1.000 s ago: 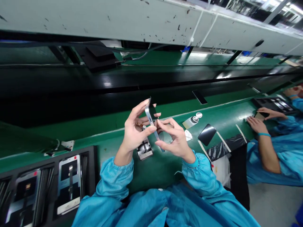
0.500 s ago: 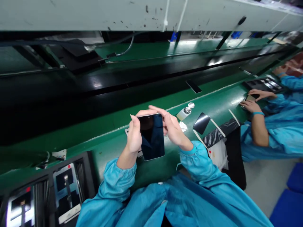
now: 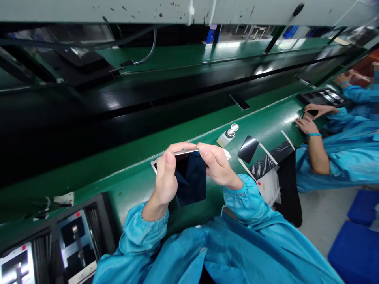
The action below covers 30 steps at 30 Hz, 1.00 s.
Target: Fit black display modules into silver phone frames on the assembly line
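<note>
A smartphone [image 3: 191,179] with a dark, glossy screen is held between both hands above the green bench, tilted so that its thin top edge shows. My left hand [image 3: 166,173] grips its left side and upper left corner, with the thumb on the edge. At the upper right corner, my right hand [image 3: 218,165] pinches the edge with its thumb, the other fingers behind. Past my left hand pokes a pale-rimmed flat piece [image 3: 153,165], mostly hidden. Near my right hand lies a white wipe [image 3: 227,154], partly covered.
An open-capped bottle [image 3: 226,138] and a dark glass panel [image 3: 248,149] are right of my hands. A black foam tray [image 3: 108,225] holds phone parts at lower left. A phone [image 3: 239,101] lies by the black conveyor [image 3: 183,90]. A co-worker's hands [image 3: 309,118] work at right.
The phone has tipped, so its top edge now shows and its screen looks foreshortened. My right fingers have closed onto the upper right corner. The whole view has shifted slightly.
</note>
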Tool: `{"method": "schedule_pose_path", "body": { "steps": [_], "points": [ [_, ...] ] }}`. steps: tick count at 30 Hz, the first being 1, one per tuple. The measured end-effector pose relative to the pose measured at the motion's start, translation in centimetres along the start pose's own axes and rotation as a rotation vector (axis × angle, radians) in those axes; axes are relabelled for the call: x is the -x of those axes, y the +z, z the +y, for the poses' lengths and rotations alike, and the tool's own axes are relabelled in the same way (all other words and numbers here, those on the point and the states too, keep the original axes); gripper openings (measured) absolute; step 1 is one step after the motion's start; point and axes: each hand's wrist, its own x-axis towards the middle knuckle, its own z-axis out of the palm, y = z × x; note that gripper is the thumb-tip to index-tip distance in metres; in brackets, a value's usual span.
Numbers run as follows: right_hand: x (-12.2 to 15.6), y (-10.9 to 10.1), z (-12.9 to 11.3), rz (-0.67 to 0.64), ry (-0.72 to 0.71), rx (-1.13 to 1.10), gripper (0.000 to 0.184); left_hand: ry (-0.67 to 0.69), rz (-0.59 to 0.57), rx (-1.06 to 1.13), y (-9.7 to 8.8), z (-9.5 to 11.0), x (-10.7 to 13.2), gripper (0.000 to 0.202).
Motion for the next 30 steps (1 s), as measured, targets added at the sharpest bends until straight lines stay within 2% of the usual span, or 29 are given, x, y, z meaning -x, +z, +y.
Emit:
{"method": "schedule_pose_path", "body": {
  "steps": [3,5,8,10,15,19,21,24,26,30],
  "points": [
    [-0.6,0.3,0.2,0.037,0.022,0.004,0.072,0.097,0.004,-0.144,0.6,-0.2,-0.3,0.053],
    [-1.0,0.7,0.8,0.101,0.057,-0.005,0.074,0.115,0.012,-0.202,1.0,-0.5,-0.7,0.054],
    [-1.2,1.3,1.9,0.223,0.079,-0.009,0.074,0.041,0.024,-0.183,1.3,-1.1,-1.4,0.059],
    [-1.2,1.4,2.5,0.232,0.083,-0.033,0.072,-0.038,0.039,-0.124,1.3,-1.3,-1.7,0.062],
    [-1.5,0.5,3.7,0.079,0.173,-0.181,0.072,-0.248,0.084,0.023,1.4,-1.3,-1.9,0.068],
    [-0.6,0.4,4.7,0.057,0.249,-0.218,0.076,-0.324,0.164,0.085,0.9,-1.2,-2.5,0.069],
    [0.7,0.6,5.0,-0.014,0.255,-0.113,0.076,-0.326,0.25,0.196,0.0,-1.0,-3.2,0.064],
    [2.9,0.8,5.1,-0.227,0.279,0.034,0.073,-0.28,0.406,0.359,-1.5,-0.7,-4.3,0.05],
    [3.7,0.8,5.2,-0.324,0.303,0.009,0.071,-0.258,0.485,0.394,-2.3,-0.5,-4.8,0.046],
    [3.7,0.6,5.6,-0.375,0.287,-0.093,0.069,-0.266,0.528,0.386,-2.6,-0.3,-4.9,0.045]
  ]
}}
